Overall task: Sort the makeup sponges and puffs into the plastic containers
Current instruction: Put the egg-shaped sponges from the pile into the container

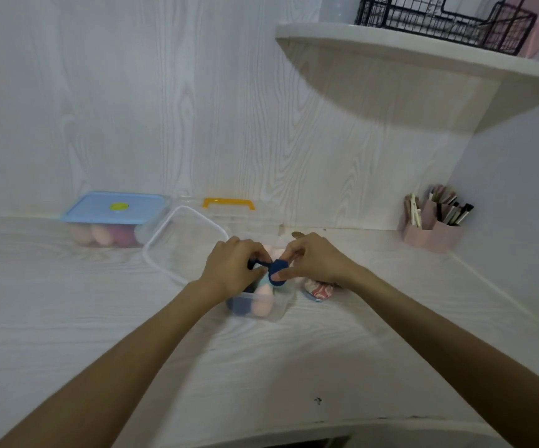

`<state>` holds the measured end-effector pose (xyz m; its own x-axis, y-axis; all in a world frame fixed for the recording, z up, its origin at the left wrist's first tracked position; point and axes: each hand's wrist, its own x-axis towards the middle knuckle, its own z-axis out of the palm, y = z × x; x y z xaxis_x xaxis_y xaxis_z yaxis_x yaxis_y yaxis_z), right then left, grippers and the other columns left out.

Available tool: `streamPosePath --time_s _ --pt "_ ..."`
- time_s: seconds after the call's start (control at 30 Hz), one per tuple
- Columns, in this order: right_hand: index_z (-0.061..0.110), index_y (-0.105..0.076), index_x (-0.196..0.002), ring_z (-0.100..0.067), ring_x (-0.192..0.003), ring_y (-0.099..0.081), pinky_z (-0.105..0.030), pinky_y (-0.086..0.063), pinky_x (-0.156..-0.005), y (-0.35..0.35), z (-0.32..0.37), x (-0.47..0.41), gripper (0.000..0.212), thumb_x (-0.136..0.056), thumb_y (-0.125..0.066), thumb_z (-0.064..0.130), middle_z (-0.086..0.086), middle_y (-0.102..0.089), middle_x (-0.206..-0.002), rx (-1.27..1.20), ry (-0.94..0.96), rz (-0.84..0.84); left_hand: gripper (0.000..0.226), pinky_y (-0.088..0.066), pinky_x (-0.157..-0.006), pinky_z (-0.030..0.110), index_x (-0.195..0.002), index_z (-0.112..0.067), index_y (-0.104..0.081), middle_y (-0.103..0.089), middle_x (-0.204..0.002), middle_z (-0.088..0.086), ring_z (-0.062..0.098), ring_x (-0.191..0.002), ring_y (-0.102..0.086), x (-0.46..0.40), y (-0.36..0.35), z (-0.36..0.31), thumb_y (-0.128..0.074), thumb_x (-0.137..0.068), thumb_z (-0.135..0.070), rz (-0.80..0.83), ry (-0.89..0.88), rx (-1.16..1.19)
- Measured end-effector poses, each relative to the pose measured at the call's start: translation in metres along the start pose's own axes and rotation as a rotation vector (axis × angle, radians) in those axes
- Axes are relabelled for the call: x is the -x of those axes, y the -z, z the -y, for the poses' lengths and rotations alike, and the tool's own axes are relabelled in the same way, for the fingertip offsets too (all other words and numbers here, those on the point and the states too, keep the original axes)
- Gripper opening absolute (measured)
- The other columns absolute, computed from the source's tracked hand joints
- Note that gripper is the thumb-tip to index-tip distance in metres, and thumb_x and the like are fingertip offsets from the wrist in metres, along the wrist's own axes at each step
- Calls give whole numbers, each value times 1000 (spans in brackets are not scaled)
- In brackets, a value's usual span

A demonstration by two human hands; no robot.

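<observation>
Lettering I'm finding nowhere. Left hand (229,268) and right hand (315,260) are both extending forward, each grip pinching one dark blue puff (276,270) above the open clear container (261,307) on the table (67,318).

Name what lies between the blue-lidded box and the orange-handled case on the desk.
A clear lid, leaning tilted, lies between the blue-lidded box and the orange-handled case, as the head view shows.

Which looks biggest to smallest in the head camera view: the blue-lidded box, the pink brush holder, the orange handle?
1. blue-lidded box
2. pink brush holder
3. orange handle
All three sit along the back wall, so nearness hardly skews this order.
</observation>
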<state>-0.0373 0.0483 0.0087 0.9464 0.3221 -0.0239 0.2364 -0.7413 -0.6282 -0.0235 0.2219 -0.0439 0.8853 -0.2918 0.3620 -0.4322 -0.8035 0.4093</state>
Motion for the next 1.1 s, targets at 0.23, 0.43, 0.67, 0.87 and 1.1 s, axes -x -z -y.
streamPosePath --time_s 0.23,0.43,0.67,0.87,1.1 --pt "20 -74 -84 -23 -103 -58 -21 -40 -66 -10 2 -10 28 -64 -84 36 6 -64 -74 601 111 -59 22 -44 -81 26 -100 -32 -70 -63 -92 -14 7 -88 -56 1 30 -9 -64 -83 -46 430 71 -5" --pt "18 -73 -102 -20 -101 -58 -19 -36 -64 -4 21 -24 33 -75 -75 38 2 -70 -102 761 7 204 23 -34 -78 24 -106 -29 -68 -68 -107 -8 14 -99 -59 1 22 -14 -60 -87 -40 432 69 -159" --pt "13 -65 -111 -18 -87 -52 -27 -36 -75 -16 20 -30 43 -75 -75 35 -2 -67 -106 776 -96 232 30 -36 -77 27 -110 -21 -63 -68 -105 -1 18 -95 -60 1 20 -8 -62 -85 -37 408 149 -141" --pt "15 -59 -99 -18 -81 -46 -27 -29 -77 -18 25 -28 41 -75 -72 46 5 -39 -67 1007 -35 87 28 -37 -74 24 -110 -27 -66 -68 -105 -2 16 -93 -59 3 22 -13 -66 -84 -36 374 117 -109" --pt "14 -72 -102 -18 -82 -55 -28 -37 -70 -13 -1 -24 38 -73 -76 39 -2 -68 -98 461 -191 25 47 -38 -82 29 -131 -32 -55 -55 -119 1 22 -113 -46 1 24 -13 -62 -86 -43 388 30 -205"
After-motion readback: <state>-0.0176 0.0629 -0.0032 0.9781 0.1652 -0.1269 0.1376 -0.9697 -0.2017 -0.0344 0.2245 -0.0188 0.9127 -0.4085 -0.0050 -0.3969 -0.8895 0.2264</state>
